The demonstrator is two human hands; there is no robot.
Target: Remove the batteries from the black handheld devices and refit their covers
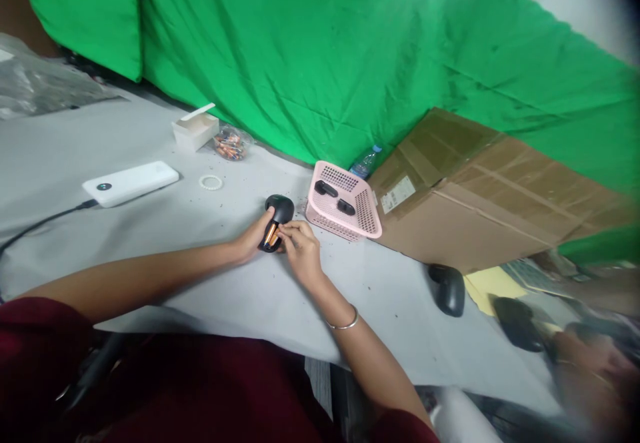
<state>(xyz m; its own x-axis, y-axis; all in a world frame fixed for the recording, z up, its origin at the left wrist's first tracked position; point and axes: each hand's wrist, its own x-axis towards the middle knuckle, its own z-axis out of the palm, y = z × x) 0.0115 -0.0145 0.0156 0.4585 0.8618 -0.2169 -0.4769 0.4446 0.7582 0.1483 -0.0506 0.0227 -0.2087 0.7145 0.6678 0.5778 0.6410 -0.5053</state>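
A black computer mouse (280, 208) is turned underside up, its battery compartment exposed. My left hand (255, 235) is closed round the mouse's left side, thumb on top. In the compartment lies an orange-and-black battery (271, 234). At the compartment's right edge, my right hand (303, 246) pinches with thumb and fingertips at a second orange battery, mostly covered by the fingers. Just beyond the hands stands a pink plastic basket (320, 211) holding black covers (345, 207).
Farther back are a bag of batteries (231, 144), an open white box (193, 135), a white ring (211, 182) and a cabled power bank (131, 183). A bottle (366, 163) and large carton (480, 223) stand right, near another mouse (450, 293) and a blurred person (595, 369).
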